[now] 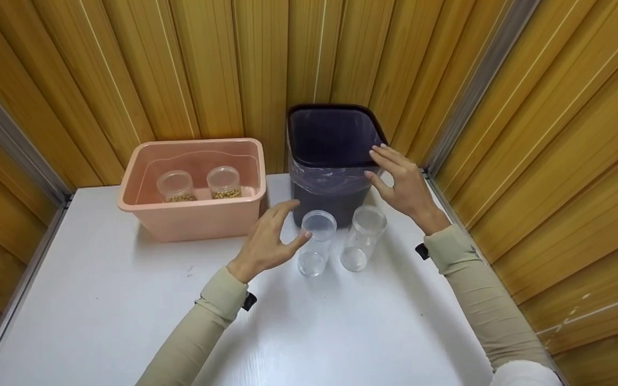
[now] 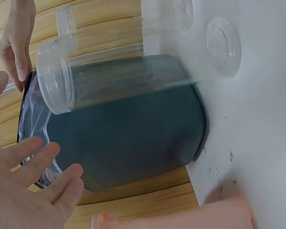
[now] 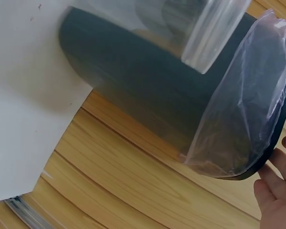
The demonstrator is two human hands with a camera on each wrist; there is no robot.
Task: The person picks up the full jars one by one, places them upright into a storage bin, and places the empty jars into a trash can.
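Note:
My left hand hovers palm-in beside a clear plastic jar, fingers spread and thumb apart, holding nothing. A second clear jar stands just right of the first; both look transparent and upright. Behind them is a dark trash bin lined with a thin clear bag. My right hand is at the bin's right front, its fingers extended. In the right wrist view its fingertips lie right at the bin's black rim.
A pink tub stands left of the bin, holding two clear jars with small tan pieces in their bottoms. The white table carries small dark specks. Wood-patterned walls enclose the back and both sides.

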